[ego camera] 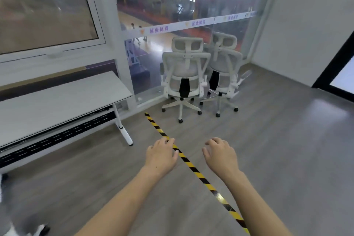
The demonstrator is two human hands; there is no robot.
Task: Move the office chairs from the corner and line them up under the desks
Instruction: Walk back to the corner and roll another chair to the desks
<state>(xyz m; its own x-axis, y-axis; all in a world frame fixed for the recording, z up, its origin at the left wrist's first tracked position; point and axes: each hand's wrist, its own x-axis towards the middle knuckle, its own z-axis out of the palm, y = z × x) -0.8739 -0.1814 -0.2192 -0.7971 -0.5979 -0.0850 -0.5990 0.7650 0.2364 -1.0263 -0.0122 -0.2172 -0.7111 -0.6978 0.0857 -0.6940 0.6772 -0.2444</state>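
Two white mesh office chairs stand side by side in the far corner against the glass wall, backs toward me: the left chair [184,74] and the right chair [223,67]. A grey desk [63,99] on white legs runs along the left wall under the window. My left hand [161,154] and my right hand [220,154] reach forward, palms down, fingers loosely spread, holding nothing. Both hands are well short of the chairs, over the floor.
A yellow-and-black tape line [193,168] crosses the wood floor diagonally from the glass wall toward me. A white wall [306,25] and a dark door frame [333,63] close the right side. Part of another chair base shows at the bottom left [41,229].
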